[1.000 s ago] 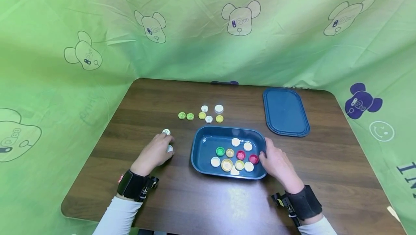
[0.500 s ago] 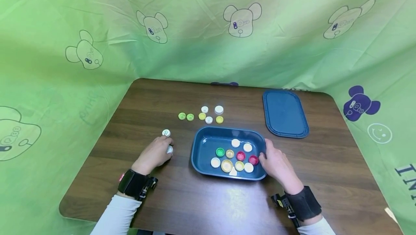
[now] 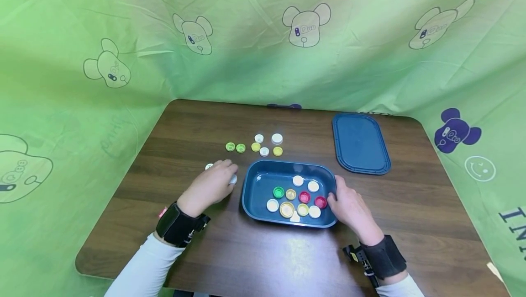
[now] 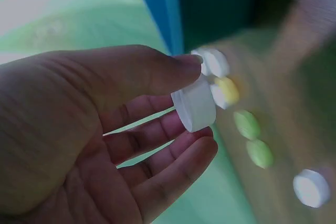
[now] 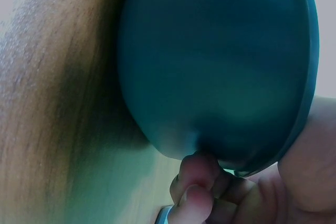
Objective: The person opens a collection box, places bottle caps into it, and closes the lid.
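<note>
A white bottle cap point(image 4: 195, 104) is pinched between the thumb and fingers of my left hand point(image 3: 211, 185), just left of the blue tray point(image 3: 263, 219). In the head view only the edge of that cap shows past the fingers. My right hand point(image 3: 351, 203) grips the tray's right end, its thumb at the rim and its fingers curled under the wall, as the right wrist view shows. Inside the tray lie several caps, among them a green cap point(image 3: 278, 192), a red cap point(image 3: 304, 197) and white ones. Another white cap point(image 3: 209, 166) lies partly hidden behind my left hand.
Behind the tray, loose caps lie on the wooden table point(image 3: 197, 123): two light green caps point(image 3: 235, 147), two yellow caps point(image 3: 277, 151) and several white ones. A flat blue lid point(image 3: 361, 144) rests at the back right. Green printed cloth point(image 3: 246, 73) hangs around the table.
My left hand has moved right towards the tray, carrying the white bottle cap from its spot on the table. The right hand and the tray have stayed in place.
</note>
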`<state>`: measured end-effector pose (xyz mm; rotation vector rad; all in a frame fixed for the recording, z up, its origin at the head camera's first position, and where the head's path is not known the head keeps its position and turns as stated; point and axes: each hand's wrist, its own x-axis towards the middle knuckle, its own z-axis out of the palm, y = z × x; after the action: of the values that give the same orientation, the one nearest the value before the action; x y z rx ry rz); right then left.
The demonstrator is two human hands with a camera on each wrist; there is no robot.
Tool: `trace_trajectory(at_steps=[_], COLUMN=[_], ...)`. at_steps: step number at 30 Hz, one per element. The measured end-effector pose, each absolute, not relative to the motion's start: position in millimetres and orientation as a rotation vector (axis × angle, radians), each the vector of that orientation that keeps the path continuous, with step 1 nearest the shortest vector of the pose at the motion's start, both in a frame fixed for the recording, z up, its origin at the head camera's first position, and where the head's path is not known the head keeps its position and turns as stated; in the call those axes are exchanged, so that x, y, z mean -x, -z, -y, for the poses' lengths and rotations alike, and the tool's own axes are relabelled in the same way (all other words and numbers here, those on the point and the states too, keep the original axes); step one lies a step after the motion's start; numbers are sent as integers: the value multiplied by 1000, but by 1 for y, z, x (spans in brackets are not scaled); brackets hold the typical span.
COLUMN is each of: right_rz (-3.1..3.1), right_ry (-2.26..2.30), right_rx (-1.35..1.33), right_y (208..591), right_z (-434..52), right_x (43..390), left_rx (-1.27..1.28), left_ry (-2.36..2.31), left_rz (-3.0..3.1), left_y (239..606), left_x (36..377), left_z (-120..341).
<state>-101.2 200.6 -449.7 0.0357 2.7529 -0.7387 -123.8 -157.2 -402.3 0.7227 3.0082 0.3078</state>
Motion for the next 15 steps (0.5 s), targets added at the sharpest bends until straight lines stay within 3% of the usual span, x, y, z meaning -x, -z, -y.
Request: trace_trajectory(at_steps=[6,15], right_rz=[-2754,-2757], right_ry=[747,749], right_rx=[-33,-47], right_y=[450,450], right_z=[-202,-201], right_x=[101,101], left_rx=[-910,-1013], left_ry=[-195,9], left_rz=[-2896,-2748], left_y=[380,376], left_x=[131,147], left_z=[117,69])
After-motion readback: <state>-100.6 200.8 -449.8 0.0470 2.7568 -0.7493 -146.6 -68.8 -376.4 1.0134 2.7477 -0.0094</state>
